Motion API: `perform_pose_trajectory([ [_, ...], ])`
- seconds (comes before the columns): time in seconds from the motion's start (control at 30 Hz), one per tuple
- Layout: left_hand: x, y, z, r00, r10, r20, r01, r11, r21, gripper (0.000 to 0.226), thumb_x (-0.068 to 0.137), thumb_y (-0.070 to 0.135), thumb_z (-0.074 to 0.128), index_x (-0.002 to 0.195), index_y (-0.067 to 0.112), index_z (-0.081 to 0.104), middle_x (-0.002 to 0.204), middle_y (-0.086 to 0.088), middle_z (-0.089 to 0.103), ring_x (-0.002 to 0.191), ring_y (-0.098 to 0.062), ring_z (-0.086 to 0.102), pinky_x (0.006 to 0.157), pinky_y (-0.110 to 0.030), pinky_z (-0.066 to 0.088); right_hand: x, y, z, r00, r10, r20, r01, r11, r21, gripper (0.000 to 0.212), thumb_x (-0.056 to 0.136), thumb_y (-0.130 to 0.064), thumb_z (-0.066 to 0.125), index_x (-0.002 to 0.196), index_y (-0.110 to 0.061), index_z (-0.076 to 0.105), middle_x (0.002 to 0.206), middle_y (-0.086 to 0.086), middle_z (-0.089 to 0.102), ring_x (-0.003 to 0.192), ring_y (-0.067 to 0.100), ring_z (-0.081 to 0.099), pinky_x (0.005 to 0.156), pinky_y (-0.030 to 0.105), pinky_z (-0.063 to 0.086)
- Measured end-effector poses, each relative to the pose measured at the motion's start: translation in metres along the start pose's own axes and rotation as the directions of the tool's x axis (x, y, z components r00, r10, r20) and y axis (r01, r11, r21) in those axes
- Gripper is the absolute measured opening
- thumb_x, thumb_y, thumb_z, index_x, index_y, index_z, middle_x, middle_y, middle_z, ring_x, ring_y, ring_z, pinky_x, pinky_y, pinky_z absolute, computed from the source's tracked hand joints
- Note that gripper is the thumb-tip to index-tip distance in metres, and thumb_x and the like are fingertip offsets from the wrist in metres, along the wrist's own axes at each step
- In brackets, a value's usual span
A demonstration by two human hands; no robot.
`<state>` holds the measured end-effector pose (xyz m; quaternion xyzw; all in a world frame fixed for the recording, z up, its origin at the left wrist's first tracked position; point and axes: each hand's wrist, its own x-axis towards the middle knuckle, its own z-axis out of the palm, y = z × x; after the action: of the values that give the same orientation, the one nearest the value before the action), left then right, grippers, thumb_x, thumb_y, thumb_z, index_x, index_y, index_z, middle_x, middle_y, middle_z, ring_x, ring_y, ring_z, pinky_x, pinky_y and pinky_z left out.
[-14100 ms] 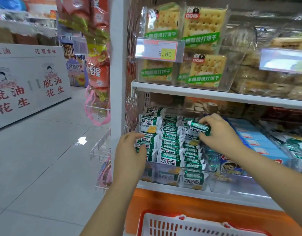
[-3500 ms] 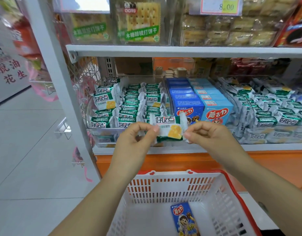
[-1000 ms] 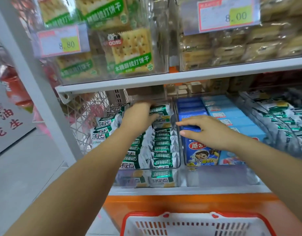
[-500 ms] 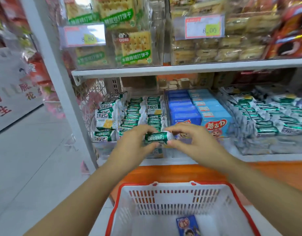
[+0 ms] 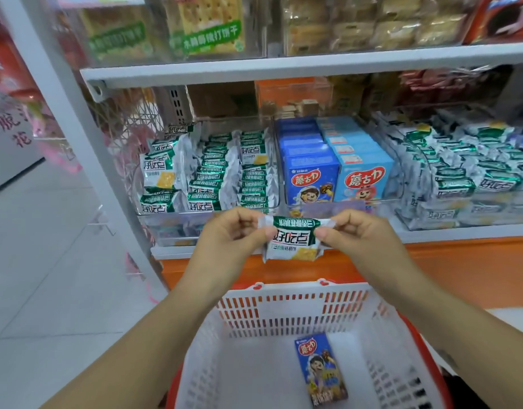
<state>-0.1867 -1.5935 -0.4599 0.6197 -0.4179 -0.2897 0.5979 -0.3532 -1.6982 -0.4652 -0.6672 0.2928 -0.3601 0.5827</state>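
A green-and-silver biscuit packet (image 5: 294,240) hangs in front of the shelf edge, above the basket. My left hand (image 5: 233,234) pinches its left end and my right hand (image 5: 357,236) pinches its right end. Below them stands a white shopping basket with a red rim (image 5: 283,308); a dark blue snack box (image 5: 320,369) lies flat on its floor. Rows of the same green packets (image 5: 213,172) fill a clear bin on the shelf behind my hands.
Blue snack boxes (image 5: 311,175) and light blue ones (image 5: 363,175) stand in the middle bin, more green packets (image 5: 466,172) at the right. A white shelf post (image 5: 77,137) rises at the left. Cracker packs (image 5: 210,25) fill the upper shelf. Tiled aisle floor (image 5: 48,276) lies left.
My left hand took a green packet from the bin and drew back; both hands now hold it by its ends, turned face toward me, above the basket.
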Motion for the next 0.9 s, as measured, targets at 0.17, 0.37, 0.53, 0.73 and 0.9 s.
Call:
perform_pose_trajectory([
  [0.17,-0.001,0.000,0.005,0.999,0.040,-0.027,-0.041,0.998,-0.045,0.012,0.082,0.008,0.067,0.077,0.018,0.062,0.070,0.012,0.061,0.067,-0.001,0.059,0.070,-0.015,0.050,-0.001,-0.002,0.000,1.000,0.028,0.011,-0.028,0.999,0.037,0.013,0.080,-0.006,0.068,0.071,-0.010,0.059,0.069,0.000,0.072,0.066,0.006,0.068,0.062,0.015,0.051],
  [0.37,0.002,-0.006,0.001,0.994,-0.071,-0.084,0.060,0.989,-0.136,0.011,0.085,0.020,0.066,0.076,0.027,0.067,0.087,-0.009,0.061,0.082,-0.024,0.060,0.083,-0.045,0.052,-0.004,-0.003,0.002,0.988,0.077,0.134,-0.072,0.997,-0.038,0.008,0.080,-0.020,0.067,0.087,-0.020,0.064,0.081,-0.003,0.071,0.078,0.007,0.068,0.070,0.015,0.050],
  [0.53,-0.002,-0.005,0.005,0.958,-0.285,0.025,0.277,0.902,-0.332,0.013,0.092,0.010,0.055,0.083,0.014,0.062,0.078,-0.002,0.071,0.066,-0.012,0.067,0.054,-0.022,0.052,-0.004,0.002,0.004,0.953,0.225,0.204,-0.212,0.974,-0.086,0.011,0.082,-0.023,0.067,0.077,-0.016,0.061,0.069,-0.001,0.066,0.069,0.013,0.063,0.075,0.028,0.051],
  [0.73,-0.001,-0.011,-0.001,0.891,-0.399,0.216,0.448,0.851,-0.273,0.024,0.081,0.024,0.065,0.104,0.015,0.066,0.098,-0.004,0.064,0.089,-0.015,0.057,0.079,-0.031,0.057,-0.001,-0.003,0.001,0.901,0.351,0.257,-0.418,0.860,0.291,0.012,0.068,-0.020,0.067,0.069,-0.012,0.057,0.061,0.001,0.055,0.056,0.010,0.055,0.060,0.021,0.053],
  [0.9,-0.001,-0.012,-0.001,0.885,-0.418,0.206,0.460,0.855,-0.240,0.036,0.075,0.020,0.067,0.109,0.010,0.060,0.074,0.001,0.046,0.060,-0.003,0.051,0.071,-0.023,0.057,-0.001,-0.006,-0.002,0.861,0.415,0.295,-0.501,0.792,0.348,0.009,0.065,-0.015,0.069,0.057,-0.016,0.065,0.062,0.001,0.055,0.054,0.011,0.054,0.057,0.022,0.053],
])
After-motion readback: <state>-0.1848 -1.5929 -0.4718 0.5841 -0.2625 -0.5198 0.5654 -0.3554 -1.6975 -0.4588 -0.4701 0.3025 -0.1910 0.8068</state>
